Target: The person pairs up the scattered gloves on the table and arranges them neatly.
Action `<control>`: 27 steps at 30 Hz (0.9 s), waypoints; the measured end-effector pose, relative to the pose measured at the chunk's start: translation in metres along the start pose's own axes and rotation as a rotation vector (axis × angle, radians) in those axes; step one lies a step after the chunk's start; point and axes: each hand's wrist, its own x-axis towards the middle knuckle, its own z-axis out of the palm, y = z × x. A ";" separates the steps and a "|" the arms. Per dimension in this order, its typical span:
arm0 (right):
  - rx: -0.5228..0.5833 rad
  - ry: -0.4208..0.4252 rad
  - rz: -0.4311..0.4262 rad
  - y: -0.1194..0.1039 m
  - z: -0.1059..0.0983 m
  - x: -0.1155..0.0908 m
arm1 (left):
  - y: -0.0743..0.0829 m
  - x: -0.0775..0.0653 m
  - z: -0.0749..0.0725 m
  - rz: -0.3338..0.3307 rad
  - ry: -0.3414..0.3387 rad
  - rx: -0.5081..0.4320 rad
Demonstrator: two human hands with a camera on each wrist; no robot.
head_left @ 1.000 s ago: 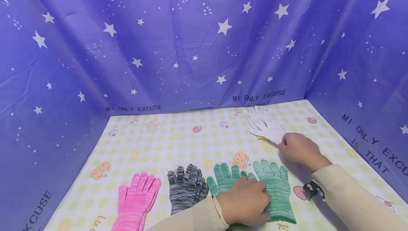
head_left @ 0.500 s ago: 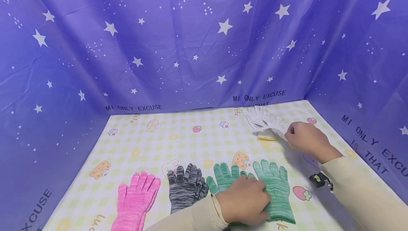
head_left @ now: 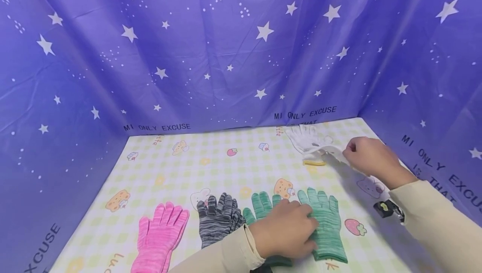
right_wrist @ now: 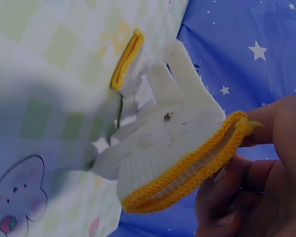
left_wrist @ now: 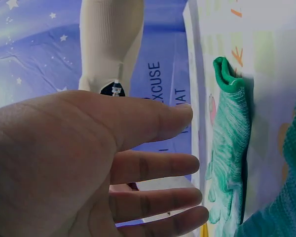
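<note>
While the right hand [head_left: 376, 159] pinches a white knit glove [right_wrist: 172, 138] far right, 2 green knit gloves [head_left: 328, 229] lie near the straight-fingered left hand [head_left: 284, 228].

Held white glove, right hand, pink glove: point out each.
Held white glove [right_wrist: 170, 133], right wrist view: on its main body.
Right hand [head_left: 375, 159], head view: on the back of the hand.
Pink glove [head_left: 160, 236], head view: on its main body.

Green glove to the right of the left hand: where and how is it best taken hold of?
Probably pinch the green glove by its cuff, coming from the person's side. It lies with fingers pointing away, so the cuff is nearest; the left wrist view shows its mouth slightly open, giving an edge.
</note>
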 end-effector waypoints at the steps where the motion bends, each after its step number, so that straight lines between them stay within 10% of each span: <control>1: 0.001 0.000 -0.002 0.001 -0.002 -0.001 | 0.000 0.000 -0.001 0.006 0.007 0.006; 27: -0.095 -0.012 0.053 0.016 -0.059 -0.036 | 0.002 -0.001 -0.001 0.057 0.013 0.004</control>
